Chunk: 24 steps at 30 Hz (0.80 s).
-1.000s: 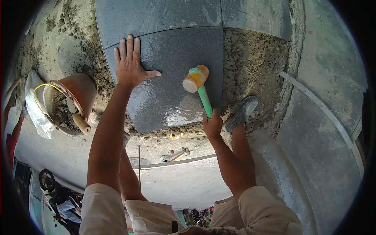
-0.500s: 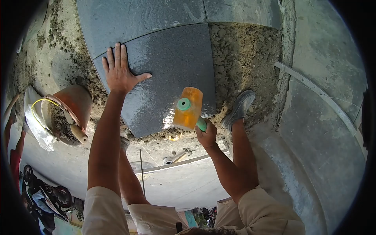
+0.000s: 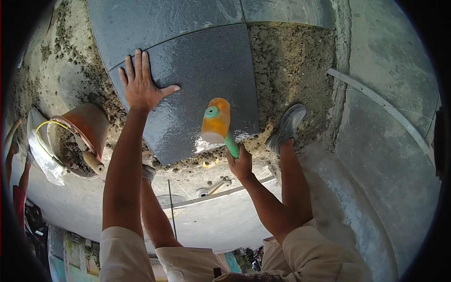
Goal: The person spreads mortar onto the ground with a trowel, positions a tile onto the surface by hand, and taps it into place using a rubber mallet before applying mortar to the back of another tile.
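My left hand lies flat with fingers spread on a dark grey, wet-looking paving tile, near the seam with the neighbouring slab. In my right hand is a rubber mallet with an orange translucent head and a green handle, my fingers wrapped round the grip. The mallet head overlaps the near part of the tile in this view. Loose mortar fills the bed right of the tile, and its near edge borders more of the same crumbly material.
At left stands a reddish bucket with mortar and a wooden-handled trowel, beside a clear plastic bag. A long metal straightedge lies at right. My shoe rests on the mortar bed. Another person's arm shows at far left.
The mallet head has shifted left and slightly up, with my right hand moving a little left. My left hand stays flat on the tile. The view has tilted slightly.
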### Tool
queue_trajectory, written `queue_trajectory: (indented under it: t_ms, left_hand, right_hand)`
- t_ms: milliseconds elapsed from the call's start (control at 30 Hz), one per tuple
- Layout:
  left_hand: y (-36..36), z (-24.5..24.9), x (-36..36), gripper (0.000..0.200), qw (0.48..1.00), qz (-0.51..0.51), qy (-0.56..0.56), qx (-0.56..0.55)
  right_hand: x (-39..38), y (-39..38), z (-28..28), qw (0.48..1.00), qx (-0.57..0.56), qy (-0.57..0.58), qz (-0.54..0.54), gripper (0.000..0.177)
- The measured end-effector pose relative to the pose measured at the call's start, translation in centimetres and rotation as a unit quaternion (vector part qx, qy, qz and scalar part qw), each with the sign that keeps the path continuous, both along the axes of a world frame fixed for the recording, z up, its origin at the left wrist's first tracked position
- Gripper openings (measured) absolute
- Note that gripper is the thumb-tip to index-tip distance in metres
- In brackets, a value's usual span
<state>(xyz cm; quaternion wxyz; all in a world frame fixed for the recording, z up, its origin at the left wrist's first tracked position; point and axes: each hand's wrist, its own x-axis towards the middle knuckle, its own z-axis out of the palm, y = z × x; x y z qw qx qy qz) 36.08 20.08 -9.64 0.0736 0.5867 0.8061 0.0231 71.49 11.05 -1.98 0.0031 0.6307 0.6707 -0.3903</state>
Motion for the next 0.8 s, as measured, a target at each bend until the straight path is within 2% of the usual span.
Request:
queue_trajectory:
  t_ms: [67,100,167,267,367,433,467,500,567,633,700,767,800]
  left_hand:
    - [1.1,1.4,0.8,0.126,0.99,-0.01,0.057,-0.127]
    - [2.2,1.0,1.4,0.126,0.991,-0.014,0.059,-0.123]
    - [4.7,-0.6,3.4,0.113,0.988,-0.137,-0.063,0.029]
    - [11.3,-1.2,7.3,0.104,0.99,-0.138,-0.037,0.019]
    - [14.4,-0.6,9.7,0.104,0.989,-0.143,-0.005,0.036]
    - [14.9,2.0,10.2,0.103,0.975,-0.159,0.126,-0.091]
    - [14.8,1.9,10.3,0.101,0.975,-0.162,0.122,-0.085]
    - [14.7,1.7,10.0,0.101,0.974,-0.168,0.125,-0.088]
    - [15.1,1.0,9.6,0.102,0.987,-0.144,-0.064,-0.026]
    - [15.0,0.9,10.0,0.103,0.987,-0.147,-0.062,-0.026]
    - [14.6,0.2,9.9,0.104,0.987,-0.147,-0.055,-0.03]
    - [14.7,-0.3,9.8,0.105,0.987,-0.152,-0.032,0.026]
    - [14.8,0.1,9.7,0.104,0.988,-0.15,-0.039,0.004]
  right_hand:
    - [-1.1,1.4,0.0,0.999,0.026,0.035,-0.025,0.025]
    - [-1.7,2.2,-0.1,0.998,0.03,0.037,-0.03,0.025]
    - [-2.6,2.6,0.1,0.993,0.07,0.054,-0.083,0.024]
    - [-2.6,1.0,0.0,0.989,0.055,0.051,-0.129,0.025]
    - [-1.9,-0.2,0.6,0.984,0.024,0.04,-0.173,0.027]
    - [-1.5,-1.3,1.2,0.982,0.021,0.035,-0.184,0.027]
    - [-0.4,-2.8,0.5,0.987,0.055,0.047,-0.141,0.026]
    - [0.4,-4.4,-0.2,0.987,0.052,0.049,-0.147,0.026]
    - [2.1,-7.1,-1.4,0.99,-0.073,-0.053,-0.106,0.027]
    - [3.3,-9.1,-0.9,0.993,-0.06,-0.042,-0.094,0.027]
    - [3.6,-10.1,-0.6,0.992,-0.062,0.021,-0.107,0.021]
    - [4.0,-11.2,-1.1,0.986,-0.133,-0.051,-0.09,0.02]
    - [5.2,-12.3,-2.0,0.991,-0.114,-0.044,-0.057,0.028]
